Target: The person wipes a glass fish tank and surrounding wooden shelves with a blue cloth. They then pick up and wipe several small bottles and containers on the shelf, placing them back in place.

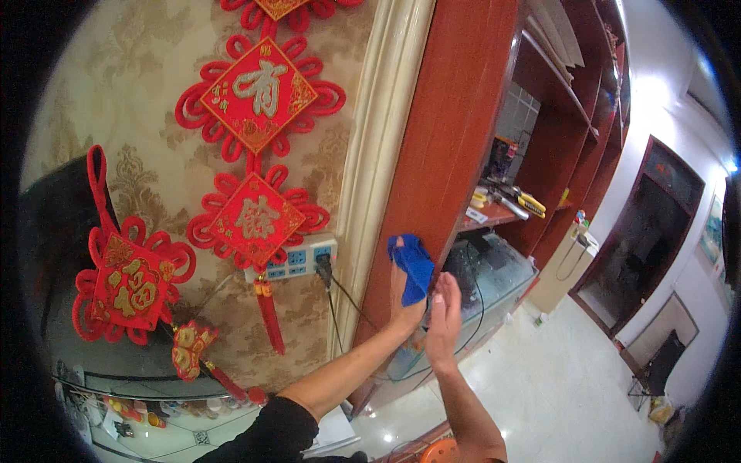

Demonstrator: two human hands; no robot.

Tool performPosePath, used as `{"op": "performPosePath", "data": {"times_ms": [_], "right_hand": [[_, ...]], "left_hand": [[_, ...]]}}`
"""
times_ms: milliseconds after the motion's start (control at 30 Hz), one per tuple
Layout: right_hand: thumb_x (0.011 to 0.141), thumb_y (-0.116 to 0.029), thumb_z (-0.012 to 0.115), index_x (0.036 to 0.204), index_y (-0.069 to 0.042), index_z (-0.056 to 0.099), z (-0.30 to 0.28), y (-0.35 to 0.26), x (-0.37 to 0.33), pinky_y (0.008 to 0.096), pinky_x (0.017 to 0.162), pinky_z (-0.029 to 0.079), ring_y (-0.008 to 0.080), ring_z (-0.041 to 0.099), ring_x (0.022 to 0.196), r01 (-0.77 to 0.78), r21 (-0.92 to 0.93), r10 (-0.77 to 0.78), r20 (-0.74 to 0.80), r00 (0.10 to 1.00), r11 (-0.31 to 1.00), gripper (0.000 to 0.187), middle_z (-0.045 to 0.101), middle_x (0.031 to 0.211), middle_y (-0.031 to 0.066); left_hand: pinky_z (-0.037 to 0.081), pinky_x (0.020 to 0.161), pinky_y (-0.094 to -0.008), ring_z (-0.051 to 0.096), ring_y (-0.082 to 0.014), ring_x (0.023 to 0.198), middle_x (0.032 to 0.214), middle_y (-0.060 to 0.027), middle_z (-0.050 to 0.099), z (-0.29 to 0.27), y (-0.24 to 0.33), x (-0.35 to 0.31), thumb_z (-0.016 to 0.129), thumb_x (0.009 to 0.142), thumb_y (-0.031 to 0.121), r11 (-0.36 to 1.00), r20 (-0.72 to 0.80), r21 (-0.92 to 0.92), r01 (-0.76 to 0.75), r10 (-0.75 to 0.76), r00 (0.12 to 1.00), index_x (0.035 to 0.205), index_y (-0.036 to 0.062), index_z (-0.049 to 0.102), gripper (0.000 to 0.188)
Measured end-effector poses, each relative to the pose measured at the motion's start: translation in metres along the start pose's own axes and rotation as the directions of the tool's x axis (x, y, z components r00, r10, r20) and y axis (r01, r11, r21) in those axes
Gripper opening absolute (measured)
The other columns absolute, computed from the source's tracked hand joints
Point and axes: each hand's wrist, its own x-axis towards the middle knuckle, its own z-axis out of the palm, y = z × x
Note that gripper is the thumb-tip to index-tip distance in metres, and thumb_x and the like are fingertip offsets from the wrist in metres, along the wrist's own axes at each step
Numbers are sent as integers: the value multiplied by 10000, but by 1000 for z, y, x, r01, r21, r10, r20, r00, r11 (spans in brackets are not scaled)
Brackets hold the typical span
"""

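A blue cloth (415, 266) lies against the side panel of the reddish-brown wooden cabinet (432, 147), low down. My left hand (398, 287) presses it to the wood; the cloth covers most of the fingers, and a fingertip shows at its top. Just right of the cloth, by the cabinet's front edge, my right hand (443, 324) is raised with its fingers stretched out and close together. Nothing shows in it. Whether it touches the edge I cannot tell.
Red knotted hangings (261, 96) decorate the patterned wall at left. A power strip (297, 261) with a plugged-in black cord is beside the cabinet. Tools, among them a yellow-handled one (531, 204), lie on a shelf above a glass tank (494, 285). An orange stool (440, 451) stands below.
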Motion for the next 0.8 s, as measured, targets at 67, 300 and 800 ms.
{"op": "performPosePath", "data": {"times_ms": [67, 300, 800], "right_hand": [[1030, -189, 417, 1418, 33, 392, 5, -2, 5, 367, 1103, 337, 267, 469, 1310, -27, -6, 27, 24, 999, 1000, 448, 503, 1392, 181], [1036, -199, 414, 1425, 54, 381, -6, -13, 12, 392, 1113, 344, 310, 465, 1337, -91, -32, 95, 162, 982, 995, 465, 497, 1417, 227], [987, -150, 544, 1416, 66, 405, -14, 10, 22, 378, 1087, 384, 290, 509, 1304, -41, 16, 36, 253, 967, 999, 500, 531, 1385, 245]], "left_hand": [[226, 1181, -447, 279, -429, 1429, 1556, -245, 283, 3, 11, 34, 541, 961, 211, 998, -2, -33, -60, 60, 998, 1518, -8, 233, 673], [312, 1134, -485, 411, -427, 1352, 1452, -270, 433, 28, 129, 236, 571, 952, 345, 882, -81, 30, -471, 472, 878, 1420, -25, 421, 615], [461, 773, -565, 589, -531, 900, 909, -331, 635, 14, 83, 215, 433, 1010, 338, 927, -221, 367, -74, 164, 961, 1000, -67, 595, 436]]}}
